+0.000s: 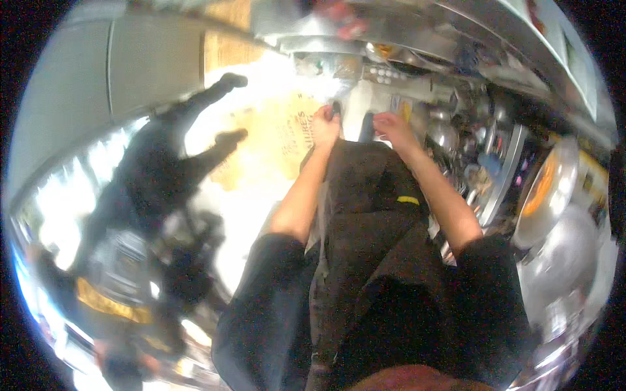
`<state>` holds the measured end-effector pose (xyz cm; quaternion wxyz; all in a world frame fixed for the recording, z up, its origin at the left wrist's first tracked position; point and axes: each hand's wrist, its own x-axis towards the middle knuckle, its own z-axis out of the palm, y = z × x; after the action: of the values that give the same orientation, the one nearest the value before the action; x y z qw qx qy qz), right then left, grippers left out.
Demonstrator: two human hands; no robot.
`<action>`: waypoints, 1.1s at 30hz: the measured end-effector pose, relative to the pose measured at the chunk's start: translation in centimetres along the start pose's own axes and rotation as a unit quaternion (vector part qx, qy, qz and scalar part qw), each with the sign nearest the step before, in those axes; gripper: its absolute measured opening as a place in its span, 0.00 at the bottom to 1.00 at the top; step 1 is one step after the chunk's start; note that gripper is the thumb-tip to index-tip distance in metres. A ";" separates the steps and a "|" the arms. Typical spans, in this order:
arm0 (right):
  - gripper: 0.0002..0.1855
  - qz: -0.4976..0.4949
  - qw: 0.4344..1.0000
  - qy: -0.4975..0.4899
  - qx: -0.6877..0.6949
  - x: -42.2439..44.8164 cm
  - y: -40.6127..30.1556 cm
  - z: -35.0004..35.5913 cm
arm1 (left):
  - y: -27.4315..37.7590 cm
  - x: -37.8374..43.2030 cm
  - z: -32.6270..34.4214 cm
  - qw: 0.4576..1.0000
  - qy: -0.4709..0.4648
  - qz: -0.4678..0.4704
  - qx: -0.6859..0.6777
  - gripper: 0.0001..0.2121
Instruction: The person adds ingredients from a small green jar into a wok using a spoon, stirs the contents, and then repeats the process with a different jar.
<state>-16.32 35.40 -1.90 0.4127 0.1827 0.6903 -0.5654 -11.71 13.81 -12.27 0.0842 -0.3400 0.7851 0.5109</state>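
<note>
My left hand (326, 128) is held out low in front of me with the fingers curled. My right hand (397, 131) is level with it, a short gap away, fingers bent towards the thumb. Blur hides whether either hand holds anything. Between and below them hangs my dark apron (371, 195), which has a small yellow tag (407, 200). Beyond its lower edge two dark shapes, apparently my shoes, show beside the hands: one dark shape (336, 108) by the left, the other dark shape (367, 128) by the right.
Left stands a person in dark clothing (146, 166). Brown cardboard bearing writing (274, 132) lies on the glaring floor. To my right are metal bowls (445, 137) on a shelf and a large metal bowl (540, 188) with orange contents. Ahead is a clear plastic bag (323, 66).
</note>
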 end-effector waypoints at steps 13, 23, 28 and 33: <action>0.08 -0.335 0.719 -0.024 -0.608 34.3 1.2 16.2 | -20.6 -12.2 6.5 0.988 0.044 -0.145 0.000 0.18; 0.16 -0.403 0.410 -0.095 -0.813 57.0 10.1 13.3 | -20.0 -8.3 6.3 0.978 0.062 -0.195 0.036 0.16; 0.17 -0.375 0.317 -0.119 -0.863 57.6 9.9 14.7 | -19.9 -7.2 5.7 0.973 0.098 -0.207 0.023 0.14; 0.17 -0.352 0.399 -0.096 -0.841 57.3 8.6 14.9 | -19.9 -6.5 4.8 0.975 0.123 -0.184 0.002 0.14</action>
<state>-38.69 11.79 -52.12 0.1863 -0.5715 0.7758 0.1920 4.50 15.94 -26.22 0.0802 -0.5390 0.7140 0.4395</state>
